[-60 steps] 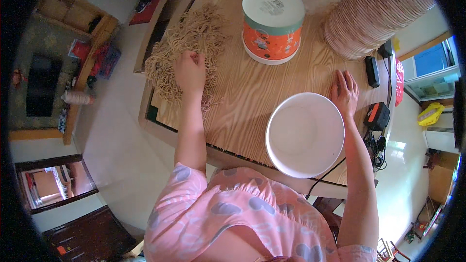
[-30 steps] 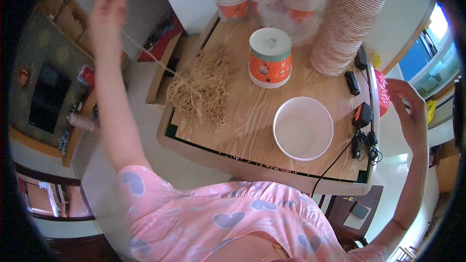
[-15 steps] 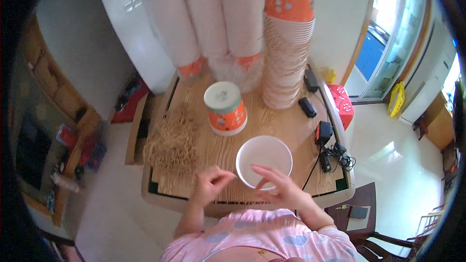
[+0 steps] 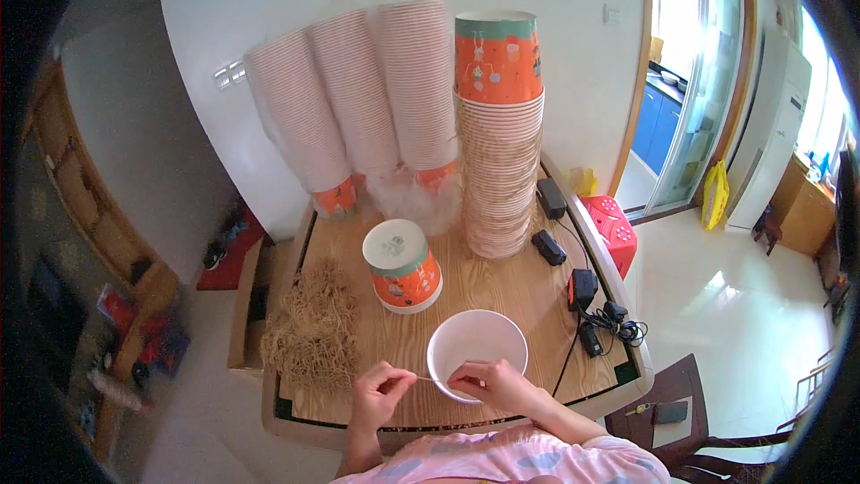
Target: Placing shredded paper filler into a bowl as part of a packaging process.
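My left hand [image 4: 378, 394] pinches one end of a short piece of twine [image 4: 426, 379], just left of the white paper bucket [image 4: 475, 332]. The twine runs to the fingertips of my right hand [image 4: 491, 384], which are closed over the near rim of that bucket. The bucket stands mouth up at the near edge of the table. Beyond my left hand lies a loose heap of brown twine [image 4: 309, 332]. An orange paper bucket [image 4: 408, 289] with a green band stands upside down past the heap, to its right.
A tall stack of nested buckets [image 4: 502, 170] rises at the back, with twine around it. Three wrapped stacks [image 4: 349, 90] lean against the wall. Black adapters and cables [image 4: 591, 327] lie along the right side of the wooden table [image 4: 502, 282]. A red stool [image 4: 611, 229] stands beyond it.
My hands have come closer together, and the twine between them now shows. My right hand's fingers, spread before, have closed. The view has tilted, so the table sits lower.
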The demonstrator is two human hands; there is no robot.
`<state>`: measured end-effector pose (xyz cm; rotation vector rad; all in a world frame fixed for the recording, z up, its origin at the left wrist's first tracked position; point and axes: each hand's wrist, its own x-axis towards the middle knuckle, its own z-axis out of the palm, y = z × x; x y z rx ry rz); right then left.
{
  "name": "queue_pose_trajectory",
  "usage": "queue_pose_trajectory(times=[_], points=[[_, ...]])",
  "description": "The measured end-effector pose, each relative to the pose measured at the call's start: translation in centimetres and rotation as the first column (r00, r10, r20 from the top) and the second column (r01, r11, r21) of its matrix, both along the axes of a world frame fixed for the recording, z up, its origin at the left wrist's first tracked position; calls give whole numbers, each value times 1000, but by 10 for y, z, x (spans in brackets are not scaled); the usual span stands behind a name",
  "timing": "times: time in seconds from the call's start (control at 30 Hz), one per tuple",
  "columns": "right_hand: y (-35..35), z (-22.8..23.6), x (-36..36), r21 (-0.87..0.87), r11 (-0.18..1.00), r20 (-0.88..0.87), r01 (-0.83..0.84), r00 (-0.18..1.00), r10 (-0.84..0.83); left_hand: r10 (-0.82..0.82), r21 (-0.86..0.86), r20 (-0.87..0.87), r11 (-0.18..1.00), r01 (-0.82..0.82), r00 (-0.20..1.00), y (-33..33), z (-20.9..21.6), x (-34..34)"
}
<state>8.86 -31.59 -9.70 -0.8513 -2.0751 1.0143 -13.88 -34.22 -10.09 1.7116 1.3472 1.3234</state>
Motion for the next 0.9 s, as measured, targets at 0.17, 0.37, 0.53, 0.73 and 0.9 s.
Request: queue_pose_trajectory(times=[0.17,0.37,0.53,0.73,0.9], points=[[-4,8,2,42,994,-73,97,993,-94,95,80,-19,992,-93,995,2,-4,-16],[-16,21,15,-11,994,-27,105,994,-105,120,98,-15,988,-118,993,-2,-1,-4],[-20,22,20,28,975,13,220,975,-220,84,123,-73,990,-75,994,12,-12,2],[-10,7,0,-16,975,185,223,959,-217,-347,229,-72,907,354,935,16,3,29],[-1,12,-8,6,994,244,111,963,-110,-444,76,116,896,438,889,24,-16,42]])
